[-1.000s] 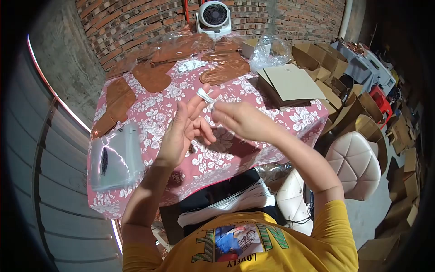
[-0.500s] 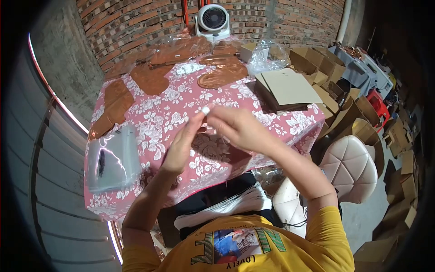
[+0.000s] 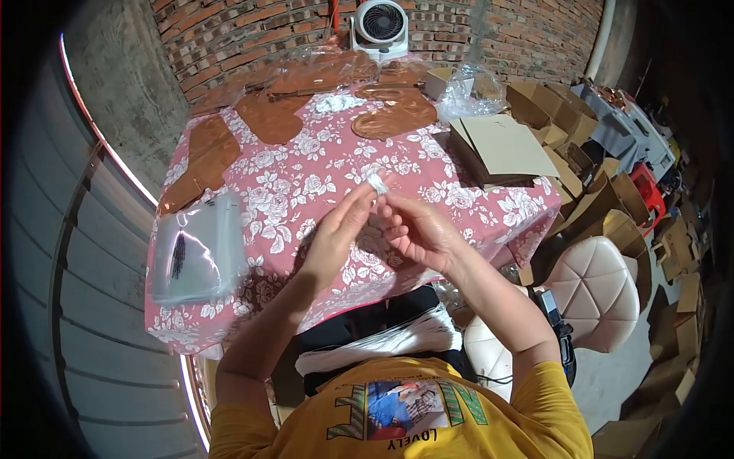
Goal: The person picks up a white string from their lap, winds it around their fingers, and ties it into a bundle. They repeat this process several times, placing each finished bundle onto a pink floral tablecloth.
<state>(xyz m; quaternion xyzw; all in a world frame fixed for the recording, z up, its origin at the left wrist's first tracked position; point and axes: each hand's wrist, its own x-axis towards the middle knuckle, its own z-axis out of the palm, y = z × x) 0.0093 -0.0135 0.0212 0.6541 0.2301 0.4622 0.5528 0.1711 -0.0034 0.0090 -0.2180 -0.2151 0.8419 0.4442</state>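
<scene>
Both hands meet above the front middle of the flowered tablecloth. White string [image 3: 376, 182] is looped around the fingertips of my left hand [image 3: 336, 233], whose fingers are held together. My right hand [image 3: 420, 233] has its thumb and index finger pinched at the lower end of that white string, while its other fingers curl loosely. Across my lap lies a long bundle of white strings [image 3: 382, 344]. Farther back on the table sits a small heap of white pieces [image 3: 338, 102], too small to make out.
The pink tablecloth [image 3: 283, 183] carries brown shiny boot-shaped pieces [image 3: 200, 162], a stack of clear plastic bags [image 3: 197, 249] at left and a stack of beige cards [image 3: 505, 149] at right. A fan [image 3: 381, 24] stands behind. Cardboard boxes [image 3: 566, 115] and a padded chair [image 3: 592, 294] are on the right.
My right hand has turned and come down beside the left fingertips. The white string shows as loops around the left fingers, where before a small white blob showed. The whole view has shifted slightly.
</scene>
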